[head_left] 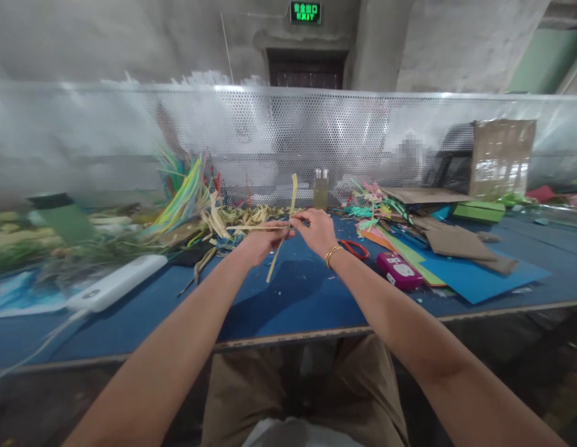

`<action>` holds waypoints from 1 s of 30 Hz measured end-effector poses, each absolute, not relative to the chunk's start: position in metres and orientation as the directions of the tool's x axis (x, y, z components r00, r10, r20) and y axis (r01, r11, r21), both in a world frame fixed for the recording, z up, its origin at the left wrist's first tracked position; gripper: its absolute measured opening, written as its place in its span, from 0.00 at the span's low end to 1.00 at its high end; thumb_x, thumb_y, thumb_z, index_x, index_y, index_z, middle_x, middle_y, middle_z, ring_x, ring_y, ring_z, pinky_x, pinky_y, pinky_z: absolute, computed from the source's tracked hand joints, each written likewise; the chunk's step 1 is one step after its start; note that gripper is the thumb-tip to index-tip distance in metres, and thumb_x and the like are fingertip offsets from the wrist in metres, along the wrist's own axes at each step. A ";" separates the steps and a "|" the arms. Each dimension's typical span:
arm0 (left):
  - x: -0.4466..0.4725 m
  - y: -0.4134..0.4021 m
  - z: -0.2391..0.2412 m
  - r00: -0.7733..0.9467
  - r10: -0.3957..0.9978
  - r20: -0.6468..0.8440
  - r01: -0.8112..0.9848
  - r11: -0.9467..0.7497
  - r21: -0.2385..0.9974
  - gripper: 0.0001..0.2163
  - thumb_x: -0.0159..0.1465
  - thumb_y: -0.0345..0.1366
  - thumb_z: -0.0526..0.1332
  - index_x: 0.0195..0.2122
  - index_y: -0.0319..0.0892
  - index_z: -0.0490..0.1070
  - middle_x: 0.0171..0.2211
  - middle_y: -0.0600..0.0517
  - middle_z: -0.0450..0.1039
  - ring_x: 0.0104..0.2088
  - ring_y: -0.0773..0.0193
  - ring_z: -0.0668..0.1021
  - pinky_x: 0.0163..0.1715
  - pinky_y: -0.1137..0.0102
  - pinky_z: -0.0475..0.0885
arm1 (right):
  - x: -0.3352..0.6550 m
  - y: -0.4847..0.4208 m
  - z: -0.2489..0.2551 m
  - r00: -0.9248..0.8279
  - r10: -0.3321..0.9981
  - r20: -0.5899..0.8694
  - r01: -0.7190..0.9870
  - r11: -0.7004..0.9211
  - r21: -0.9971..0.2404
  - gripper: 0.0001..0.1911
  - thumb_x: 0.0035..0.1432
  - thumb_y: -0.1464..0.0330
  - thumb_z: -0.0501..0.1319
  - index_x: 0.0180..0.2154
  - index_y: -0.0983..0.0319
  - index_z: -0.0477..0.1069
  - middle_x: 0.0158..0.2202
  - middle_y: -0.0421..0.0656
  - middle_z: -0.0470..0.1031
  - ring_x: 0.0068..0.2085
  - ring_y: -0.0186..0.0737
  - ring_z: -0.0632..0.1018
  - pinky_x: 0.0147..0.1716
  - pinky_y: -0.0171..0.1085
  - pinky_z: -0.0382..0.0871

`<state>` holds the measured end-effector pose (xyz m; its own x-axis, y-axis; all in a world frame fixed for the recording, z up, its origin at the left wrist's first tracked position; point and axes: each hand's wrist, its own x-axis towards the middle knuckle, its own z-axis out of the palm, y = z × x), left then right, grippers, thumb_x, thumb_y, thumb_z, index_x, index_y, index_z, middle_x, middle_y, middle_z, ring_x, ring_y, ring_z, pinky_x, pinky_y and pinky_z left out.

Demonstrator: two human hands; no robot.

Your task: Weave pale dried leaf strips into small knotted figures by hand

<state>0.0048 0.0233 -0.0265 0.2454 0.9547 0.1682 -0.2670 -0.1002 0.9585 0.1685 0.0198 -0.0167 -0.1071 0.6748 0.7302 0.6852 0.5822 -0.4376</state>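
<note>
Both my hands meet above the blue table, pinching pale straw-like strips where they cross. One strip [293,194] sticks up above my fingers, and a lower end [273,266] slants down toward the table. Another pale strip [251,227] lies level over the back of my left hand [263,243], whose fingers are closed at the crossing. My right hand [317,231], with a gold bracelet at the wrist, pinches the same spot from the right. My fingers hide exactly how the strips are joined there.
Dried strips [251,216] are heaped behind my hands, beside a bundle of coloured strips [188,192]. Red-handled scissors [356,249], a purple box [399,270], blue paper [479,279] and cardboard [460,239] lie right. A bottle [321,191] stands behind; a white power strip [118,282] lies left.
</note>
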 end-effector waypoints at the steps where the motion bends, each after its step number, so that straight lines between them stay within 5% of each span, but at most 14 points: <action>1: 0.005 0.023 -0.026 0.257 0.951 0.171 -0.255 -0.104 0.961 0.09 0.51 0.27 0.68 0.34 0.40 0.75 0.28 0.49 0.77 0.32 0.66 0.78 0.36 0.72 0.69 | 0.168 0.020 -0.017 -0.109 0.671 0.733 0.683 0.587 -0.435 0.11 0.58 0.59 0.60 0.35 0.57 0.77 0.36 0.41 0.77 0.40 0.39 0.72 0.42 0.38 0.60; 8: 0.006 0.024 -0.025 0.205 0.958 0.199 -0.242 -0.148 0.959 0.09 0.50 0.30 0.69 0.34 0.39 0.76 0.27 0.50 0.76 0.32 0.65 0.78 0.34 0.72 0.69 | 0.165 0.011 -0.014 -0.047 0.607 0.794 0.731 0.562 -0.387 0.14 0.59 0.58 0.58 0.30 0.60 0.73 0.32 0.43 0.74 0.37 0.39 0.71 0.40 0.38 0.59; 12: 0.007 0.023 -0.025 0.139 0.950 0.279 -0.161 -0.256 0.953 0.02 0.52 0.30 0.66 0.28 0.39 0.77 0.24 0.50 0.75 0.34 0.62 0.77 0.37 0.70 0.70 | 0.159 0.001 -0.011 -0.142 0.547 0.825 0.770 0.585 -0.255 0.14 0.61 0.57 0.56 0.35 0.57 0.75 0.34 0.44 0.74 0.40 0.42 0.70 0.44 0.42 0.55; 20: 0.010 0.025 -0.027 0.062 0.833 0.550 0.138 -0.553 0.822 0.09 0.46 0.24 0.59 0.24 0.41 0.77 0.27 0.53 0.77 0.36 0.59 0.76 0.40 0.70 0.69 | 0.147 -0.008 -0.012 -0.266 0.523 0.810 0.800 0.588 -0.118 0.14 0.61 0.57 0.56 0.43 0.54 0.75 0.36 0.44 0.73 0.43 0.45 0.67 0.47 0.45 0.49; 30: 0.006 0.027 -0.030 0.065 0.742 0.668 0.234 -0.662 0.712 0.04 0.46 0.27 0.57 0.20 0.38 0.71 0.19 0.55 0.70 0.25 0.67 0.68 0.26 0.73 0.64 | 0.143 -0.011 -0.013 -0.330 0.424 0.843 0.761 0.648 -0.028 0.12 0.63 0.66 0.53 0.31 0.57 0.73 0.34 0.41 0.75 0.39 0.42 0.66 0.43 0.44 0.49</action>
<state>0.0061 0.0272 -0.0304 0.0654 0.7417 0.6675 0.2342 -0.6617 0.7122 0.1426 -0.0110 -0.0134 -0.3301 0.4243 0.8432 0.7610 0.6481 -0.0282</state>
